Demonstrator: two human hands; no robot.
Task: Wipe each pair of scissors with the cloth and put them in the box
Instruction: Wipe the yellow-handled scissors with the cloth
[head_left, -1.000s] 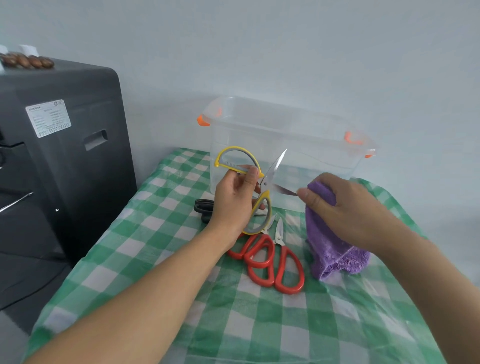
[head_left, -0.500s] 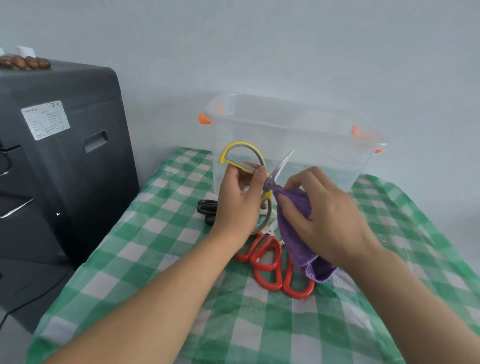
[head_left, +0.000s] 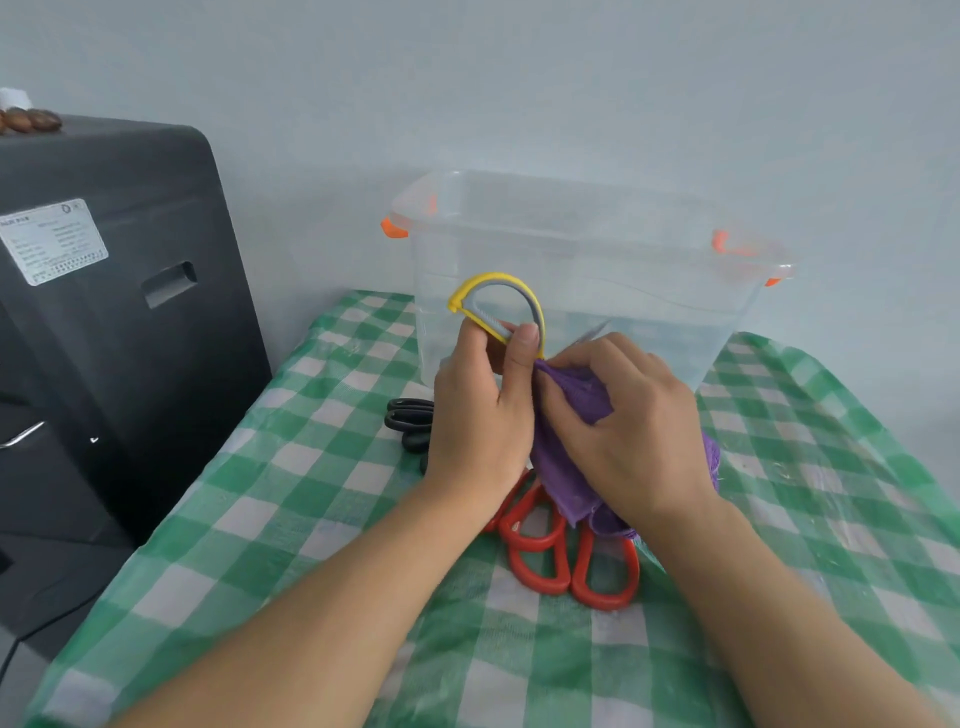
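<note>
Wiping well, I'd keep my left hand (head_left: 480, 410) gripping the yellow-handled steel scissors (head_left: 498, 306) while my right hand (head_left: 623, 431) pinches the purple fleecy cloth (head_left: 582, 400) tipward.

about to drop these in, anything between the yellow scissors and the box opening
Nothing visible. The left hand holds the yellow scissors up in front of the box, whose top is open with no lid on it. Only the cloth, held by the right hand, covers the blades.
</note>
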